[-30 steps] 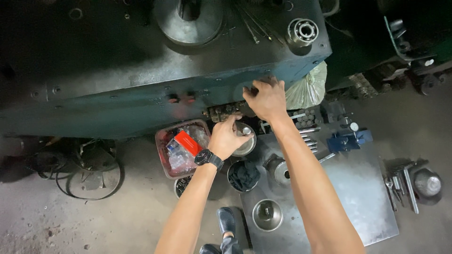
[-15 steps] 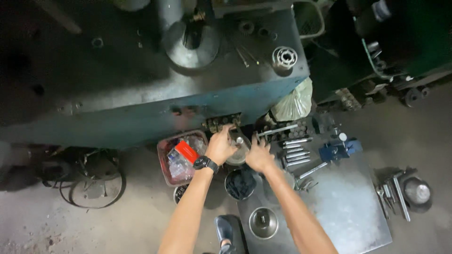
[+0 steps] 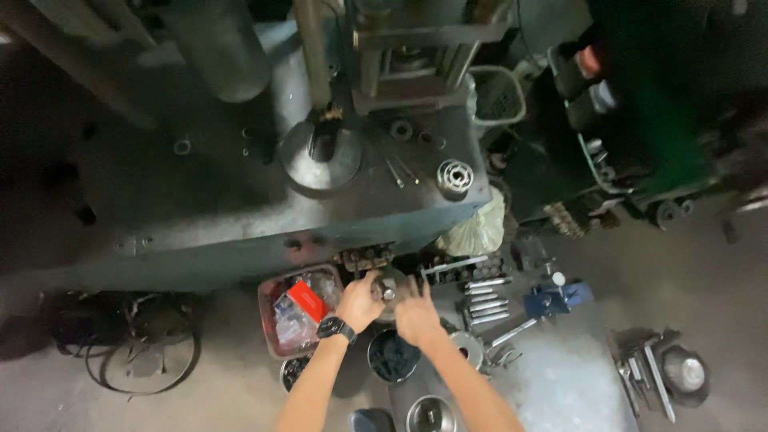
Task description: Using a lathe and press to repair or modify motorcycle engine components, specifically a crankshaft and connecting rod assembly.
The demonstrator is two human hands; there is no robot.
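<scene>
A person is looking straight down at both bare hands, which are meeting over a small round grey metal part point(image 3: 390, 290) just below the front edge of a large grey-green machine table point(image 3: 200, 216). The left hand point(image 3: 360, 302), wearing a black wristwatch point(image 3: 330, 328), is wrapping around the part's left side, apparently steadying it. The right hand point(image 3: 416, 310) is closing on its right side, fingers curled over it; how tightly either hand is gripping cannot be told. Two hands on one piece suggests it is heavy or being turned. Beside the left wrist a red plastic tray point(image 3: 276, 298) of bagged pieces is sitting; below the hands a dark round tub point(image 3: 392, 358) is standing.

Compared with a second earlier, the right hand is no longer reaching up to the table's edge; it has come down to join the left on the part, and the view has shifted to show more of the machine.
</scene>
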